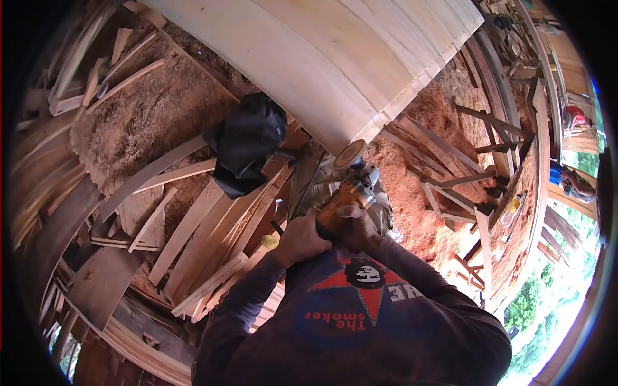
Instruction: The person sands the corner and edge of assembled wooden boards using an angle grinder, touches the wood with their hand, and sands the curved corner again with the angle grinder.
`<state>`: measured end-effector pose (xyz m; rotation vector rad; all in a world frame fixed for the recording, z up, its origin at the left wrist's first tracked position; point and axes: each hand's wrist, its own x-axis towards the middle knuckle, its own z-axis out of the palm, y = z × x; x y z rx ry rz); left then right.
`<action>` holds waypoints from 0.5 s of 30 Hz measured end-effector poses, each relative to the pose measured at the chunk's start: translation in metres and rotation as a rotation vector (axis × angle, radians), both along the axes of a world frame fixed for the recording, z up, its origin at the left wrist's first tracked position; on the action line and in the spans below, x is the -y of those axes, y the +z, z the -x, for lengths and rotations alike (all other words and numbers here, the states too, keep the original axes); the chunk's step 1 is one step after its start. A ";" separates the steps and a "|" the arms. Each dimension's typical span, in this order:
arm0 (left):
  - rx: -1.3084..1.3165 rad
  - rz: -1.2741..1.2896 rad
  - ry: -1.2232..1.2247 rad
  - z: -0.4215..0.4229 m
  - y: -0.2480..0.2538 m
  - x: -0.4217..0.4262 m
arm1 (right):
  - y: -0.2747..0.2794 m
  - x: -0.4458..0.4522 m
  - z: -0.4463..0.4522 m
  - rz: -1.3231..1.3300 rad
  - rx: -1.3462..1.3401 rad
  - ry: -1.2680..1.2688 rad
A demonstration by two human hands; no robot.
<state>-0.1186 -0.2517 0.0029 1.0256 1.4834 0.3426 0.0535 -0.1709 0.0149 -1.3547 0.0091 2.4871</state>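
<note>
I hold an orange angle grinder point(338, 209) in front of my waist. My left hand point(302, 239) is closed around the rear of its body. My right hand point(358, 226) grips it further forward, near the metal head. A round tan disc point(349, 155) sits on the grinder's head, right by the near corner of a large pale wooden panel point(322, 61). Whether the disc touches the panel I cannot tell. Fingers on the grinder's far side are hidden.
Black sheeting point(248, 145) covers something left of the panel. Planks point(203, 235) lie piled at the left. Reddish sawdust point(412, 238) covers the ground at the right, with wooden frames point(450, 193) in it. Another person's arm point(577, 185) shows at the far right.
</note>
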 end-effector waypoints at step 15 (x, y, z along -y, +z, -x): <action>0.850 0.175 0.236 0.034 -0.024 -0.005 | 0.026 -0.002 0.045 -1.013 0.515 0.220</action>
